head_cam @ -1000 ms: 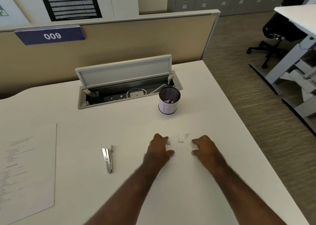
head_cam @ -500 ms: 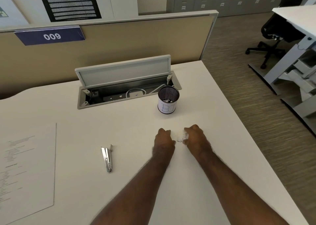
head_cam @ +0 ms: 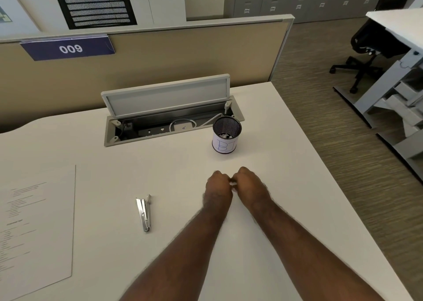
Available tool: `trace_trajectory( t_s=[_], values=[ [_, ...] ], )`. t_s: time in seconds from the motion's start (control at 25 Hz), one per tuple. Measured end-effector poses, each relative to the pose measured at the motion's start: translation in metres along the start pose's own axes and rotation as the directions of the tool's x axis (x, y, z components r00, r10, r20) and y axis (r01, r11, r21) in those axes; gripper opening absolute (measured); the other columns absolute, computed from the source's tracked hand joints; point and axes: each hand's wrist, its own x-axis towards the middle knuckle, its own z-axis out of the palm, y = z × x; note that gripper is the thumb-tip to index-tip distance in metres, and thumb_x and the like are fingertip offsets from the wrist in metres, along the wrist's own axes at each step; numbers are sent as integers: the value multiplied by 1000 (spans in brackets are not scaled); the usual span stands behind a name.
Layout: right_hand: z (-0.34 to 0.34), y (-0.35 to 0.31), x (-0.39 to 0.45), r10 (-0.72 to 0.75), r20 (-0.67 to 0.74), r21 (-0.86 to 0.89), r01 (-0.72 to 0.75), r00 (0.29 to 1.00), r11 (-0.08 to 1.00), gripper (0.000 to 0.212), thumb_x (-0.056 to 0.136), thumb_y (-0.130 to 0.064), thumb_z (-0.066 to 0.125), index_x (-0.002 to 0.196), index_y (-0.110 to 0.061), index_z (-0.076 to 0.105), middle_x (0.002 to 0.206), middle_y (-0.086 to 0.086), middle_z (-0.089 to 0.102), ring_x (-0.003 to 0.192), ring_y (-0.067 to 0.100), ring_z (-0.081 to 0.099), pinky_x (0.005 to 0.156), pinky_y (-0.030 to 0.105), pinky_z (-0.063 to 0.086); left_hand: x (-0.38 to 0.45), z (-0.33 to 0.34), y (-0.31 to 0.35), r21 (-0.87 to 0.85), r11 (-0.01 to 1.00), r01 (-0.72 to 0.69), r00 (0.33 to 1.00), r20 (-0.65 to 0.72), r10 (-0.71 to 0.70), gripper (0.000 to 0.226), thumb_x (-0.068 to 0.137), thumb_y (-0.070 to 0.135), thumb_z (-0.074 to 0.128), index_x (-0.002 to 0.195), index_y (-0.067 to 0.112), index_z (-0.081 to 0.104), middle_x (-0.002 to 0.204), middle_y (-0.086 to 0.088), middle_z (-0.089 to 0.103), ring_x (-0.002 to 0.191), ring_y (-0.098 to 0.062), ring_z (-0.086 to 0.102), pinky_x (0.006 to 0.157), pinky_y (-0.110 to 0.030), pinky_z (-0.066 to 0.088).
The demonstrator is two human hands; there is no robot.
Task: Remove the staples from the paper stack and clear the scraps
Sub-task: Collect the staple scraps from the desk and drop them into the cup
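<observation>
Clearing step, scraps being gathered. The left hand [head_cam: 217, 186] and right hand [head_cam: 248, 185] meet knuckle to knuckle on the desk [head_cam: 286, 186], just in front of the cup [head_cam: 226, 135]. Both sets of fingers are curled inward and bunched together; a few pale scraps [head_cam: 233, 184] show in the narrow gap between the hands, so the fingers appear to close on them from either side. How many scraps each hand grips, or whether one hand merely crowds them toward the other, cannot be told, since the backs of the hands hide the fingertips.

The paper stack [head_cam: 34, 227] lies flat at the left edge of the desk, well apart from the hands. No staple can be made out on it at this size. The remover [head_cam: 144, 212] lies untouched on the desk between the stack and the left forearm. From this layout the pulling of staples seems finished, or at least set aside.

The cup, a dark mesh one with a white label, stands upright near the open cable tray [head_cam: 174, 126] and already holds some pale bits at the bottom; it is the likely place for the scraps.

The next move calls for a firm pinch on the whole pile, a lift clear of the desk, and a short carry forward over the rim of the cup before the fingers part. Small light pieces may slip from the grip or cling to the skin, so a check of the desk where the hands now rest would be prudent.
</observation>
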Motion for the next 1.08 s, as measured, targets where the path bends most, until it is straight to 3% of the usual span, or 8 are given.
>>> trace_trajectory(
  t_s=[0.08, 0.24, 0.36, 0.48, 0.56, 0.76, 0.96, 1.08],
  values=[
    [0, 0, 2, -18, -31, -40, 17, 999, 999, 16, 89, -23, 56, 92, -11, 66, 97, 5, 56, 90, 24, 59, 68, 31, 44, -1, -2, 2, 75, 996, -45, 999, -8, 46, 29, 92, 14, 53, 116, 15, 68, 112, -2, 59, 104, -19, 62, 70, -24, 39],
    [2, -8, 1, -48, -23, -181, 43, 999, 983, 9, 88, -11, 52, 81, -10, 58, 97, 8, 57, 94, 26, 59, 72, 35, 47, -3, 0, 5, 85, 996, -31, 999, -30, 34, 19, 91, 10, 49, 101, 11, 66, 87, 3, 51, 81, -15, 52, 57, -21, 38],
    [-1, -16, 0, -29, -4, -268, 27, 1000, 963, 35, 87, -5, 50, 61, -17, 29, 94, 6, 56, 90, 24, 57, 63, 29, 35, -7, -5, 11, 120, 993, -10, 1000, 9, 9, 17, 90, 6, 49, 98, 8, 63, 86, -2, 52, 83, -17, 53, 76, -29, 49],
    [-8, -22, 1, -38, -1, -335, 36, 999, 941, 39, 88, -3, 48, 59, -18, 26, 106, 9, 63, 86, 22, 56, 69, 28, 35, -6, -8, 10, 159, 986, -46, 999, 17, 44, 22, 88, 6, 48, 101, 9, 64, 81, 0, 45, 86, -17, 55, 82, -30, 51],
    [-8, -22, 2, -20, 12, -323, 23, 1000, 946, 38, 88, -4, 48, 59, -18, 29, 97, 6, 64, 93, 25, 63, 70, 29, 39, -7, -11, 11, 128, 991, -40, 999, 25, 37, 24, 89, 4, 46, 106, 9, 63, 98, -5, 54, 97, -20, 58, 83, -32, 51],
    [-16, 9, 11, 171, 3, 215, -167, 985, 962, 9, 75, -15, 62, 74, -12, 71, 82, 2, 72, 75, 19, 66, 66, 23, 50, -6, -14, 6, -47, 998, -28, 999, 30, 30, 30, 98, 6, 36, 121, -1, 55, 127, -19, 55, 115, -36, 55, 86, -39, 45],
    [-50, 28, 3, 302, 122, 837, -262, 946, 481, 16, 82, 1, 68, 67, -3, 66, 72, 10, 63, 61, 13, 59, 65, 24, 60, 6, -30, -10, -210, 977, 31, 999, -34, -39, 27, 92, 7, 45, 103, 1, 69, 93, -11, 68, 103, -31, 64, 79, -36, 49],
    [-77, 21, 11, 251, 62, 873, -174, 966, 456, 15, 84, 1, 67, 70, -3, 65, 74, 11, 60, 64, 13, 58, 64, 20, 60, 14, -55, -5, -311, 950, -37, 977, -213, -32, 21, 86, 8, 49, 78, 0, 67, 78, -13, 67, 79, -29, 60, 71, -33, 46]
  ],
)
